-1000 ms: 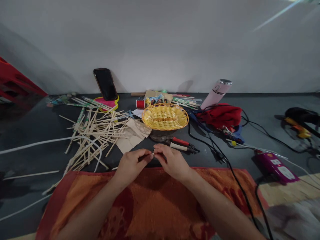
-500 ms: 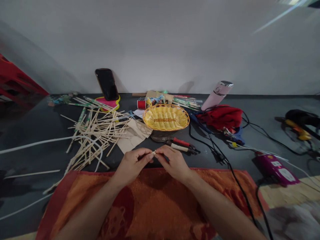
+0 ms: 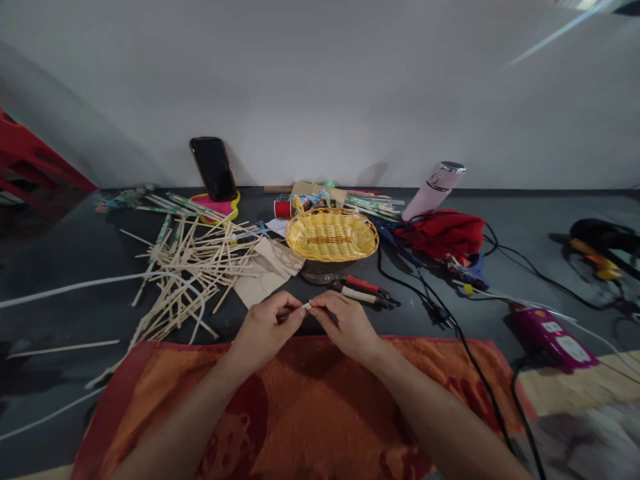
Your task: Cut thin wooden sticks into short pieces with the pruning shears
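In the head view, the person's left hand and right hand meet above the near edge of the dark surface, just beyond the orange towel. Between their fingertips is a small pale piece. Each grip is a thumb-and-finger pinch: the left closes on the piece from one side, the right on its tip from the other. The fingers hide most of it, so its full length and shape cannot be told; it resembles the loose pale sticks heaped to the left.

The step in hand appears to be fine fingertip work on that piece. The next move seems to call for a steady left pinch while the right fingertips make small, light adjustments, since so little of the piece is exposed.

Beyond the hands lie red-and-white-handled pliers, with the yellow basket behind them and brown paper to the left.
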`<state>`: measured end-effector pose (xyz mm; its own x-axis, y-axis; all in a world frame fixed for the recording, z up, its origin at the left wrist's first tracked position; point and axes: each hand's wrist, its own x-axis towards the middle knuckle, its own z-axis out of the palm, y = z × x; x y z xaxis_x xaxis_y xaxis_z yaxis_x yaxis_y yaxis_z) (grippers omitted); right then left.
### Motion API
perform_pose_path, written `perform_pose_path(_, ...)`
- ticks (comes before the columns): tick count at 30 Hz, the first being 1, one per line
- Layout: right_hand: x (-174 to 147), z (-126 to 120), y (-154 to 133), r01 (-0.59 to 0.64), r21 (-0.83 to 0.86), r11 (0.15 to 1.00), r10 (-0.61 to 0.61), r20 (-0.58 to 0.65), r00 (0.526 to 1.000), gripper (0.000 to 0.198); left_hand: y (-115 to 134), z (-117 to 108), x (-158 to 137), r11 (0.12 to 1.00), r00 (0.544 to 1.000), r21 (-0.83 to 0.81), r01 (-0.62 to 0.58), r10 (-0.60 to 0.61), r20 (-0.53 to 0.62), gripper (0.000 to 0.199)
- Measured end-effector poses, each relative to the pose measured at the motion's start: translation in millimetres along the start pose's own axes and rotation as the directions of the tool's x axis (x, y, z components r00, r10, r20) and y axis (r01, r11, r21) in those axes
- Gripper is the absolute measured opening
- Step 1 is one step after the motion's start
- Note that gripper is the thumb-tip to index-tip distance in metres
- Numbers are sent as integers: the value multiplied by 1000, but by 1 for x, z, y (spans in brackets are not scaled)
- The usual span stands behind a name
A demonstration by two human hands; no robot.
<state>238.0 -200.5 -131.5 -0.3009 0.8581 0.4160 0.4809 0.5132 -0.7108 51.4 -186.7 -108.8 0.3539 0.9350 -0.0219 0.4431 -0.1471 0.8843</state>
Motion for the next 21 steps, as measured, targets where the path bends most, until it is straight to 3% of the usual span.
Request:
perform_pose_path(17,0,0,-1,4,6,1000,-4,15,1000,12,-6,0,0,999,1000,43,0,-1,10,20)
perform_pose_path(21,1,-2,6,14,-158,987,-1,80,997,13,-10,-2,2,998,1000,57,22,-21,-8,19)
